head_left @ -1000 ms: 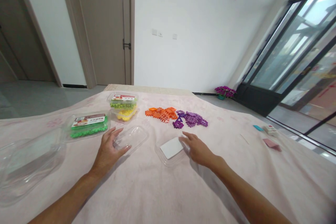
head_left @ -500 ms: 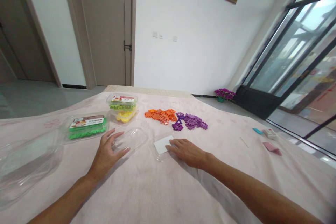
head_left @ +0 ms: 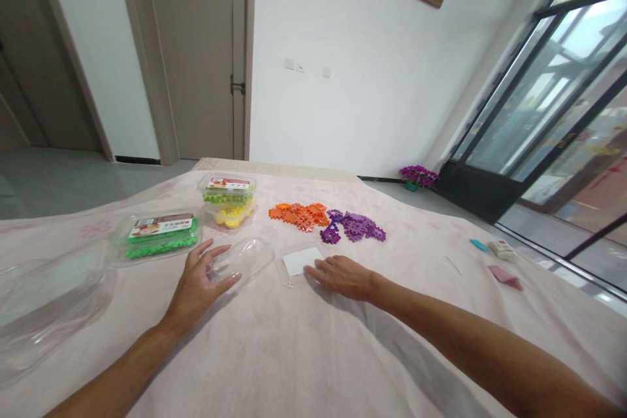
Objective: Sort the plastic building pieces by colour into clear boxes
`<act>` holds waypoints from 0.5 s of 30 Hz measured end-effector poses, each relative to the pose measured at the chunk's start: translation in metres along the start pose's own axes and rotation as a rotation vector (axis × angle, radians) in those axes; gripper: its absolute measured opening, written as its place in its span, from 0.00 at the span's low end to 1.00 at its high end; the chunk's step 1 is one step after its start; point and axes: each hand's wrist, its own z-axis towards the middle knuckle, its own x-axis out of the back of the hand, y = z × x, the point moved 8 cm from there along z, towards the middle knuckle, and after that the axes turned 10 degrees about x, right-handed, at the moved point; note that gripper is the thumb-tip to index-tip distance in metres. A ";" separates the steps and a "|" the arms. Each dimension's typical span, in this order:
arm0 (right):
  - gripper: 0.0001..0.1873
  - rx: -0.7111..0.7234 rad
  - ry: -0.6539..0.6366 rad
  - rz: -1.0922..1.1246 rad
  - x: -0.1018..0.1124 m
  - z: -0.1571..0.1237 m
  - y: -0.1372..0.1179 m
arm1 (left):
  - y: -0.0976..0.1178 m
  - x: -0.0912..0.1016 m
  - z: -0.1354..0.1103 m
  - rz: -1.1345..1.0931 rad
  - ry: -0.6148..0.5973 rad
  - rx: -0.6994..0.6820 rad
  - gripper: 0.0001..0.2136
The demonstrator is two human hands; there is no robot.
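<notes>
My left hand (head_left: 206, 273) curves its thumb and fingers around the near-left end of a clear plastic container (head_left: 252, 255) lying on the cloth. My right hand (head_left: 337, 275) grips the right side of a clear plastic lid (head_left: 290, 282), its fingertips on the white label (head_left: 300, 261). Behind them lie a heap of orange snowflake-shaped plastic pieces (head_left: 300, 215) and a purple heap (head_left: 360, 226) touching it on the right. A closed box of green pieces (head_left: 161, 235) stands left of my left hand.
A box of light green pieces (head_left: 228, 191) is stacked on a box of yellow pieces (head_left: 232, 214). More clear containers (head_left: 53, 307) lie at the left. A pink cloth piece (head_left: 505, 277), a small white box (head_left: 502, 249) and a blue item (head_left: 479, 245) lie at the right.
My right hand has shifted slightly left and back with the lid, which now lies straighter and closer to the container. My left hand keeps its place at the container.
</notes>
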 end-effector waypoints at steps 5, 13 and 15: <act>0.19 -0.093 0.064 -0.038 0.006 -0.003 0.006 | 0.002 0.001 0.000 0.008 0.005 -0.016 0.25; 0.15 -0.433 0.117 0.134 0.049 -0.004 0.056 | 0.008 0.003 -0.001 -0.007 0.007 0.012 0.25; 0.13 -0.440 0.046 0.206 0.049 -0.002 0.066 | 0.008 0.004 -0.001 -0.013 0.005 0.032 0.25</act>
